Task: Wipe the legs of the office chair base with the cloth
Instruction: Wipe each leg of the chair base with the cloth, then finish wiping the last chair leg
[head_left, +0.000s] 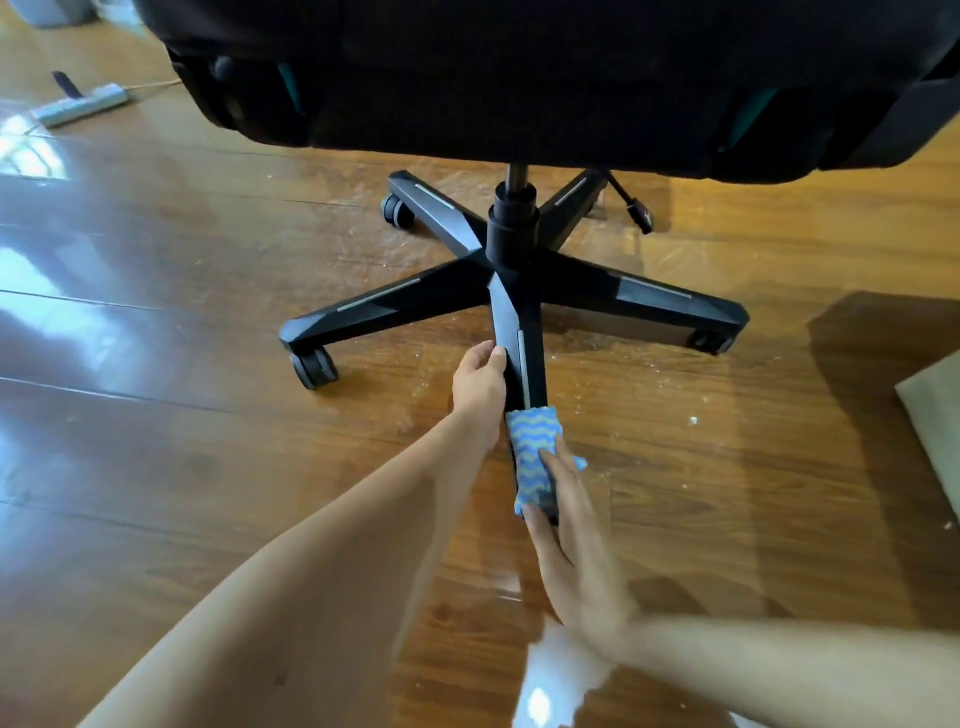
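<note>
A black five-legged office chair base (511, 270) stands on the wooden floor under a black seat (519, 78). The nearest leg (519, 343) points toward me. A blue cloth with pale wavy stripes (532, 457) is wrapped over that leg's outer end. My right hand (571, 545) presses the cloth onto the leg, fingers spread along it. My left hand (480, 387) grips the left side of the same leg, just above the cloth. The castor under this leg is hidden by the cloth and my hands.
A glossy wooden floor (208, 415) with white crumbs near the base. A grey power strip (80, 106) lies far left. A beige flat object (935, 441) sits at the right edge. Castors (314, 369) show on the other legs.
</note>
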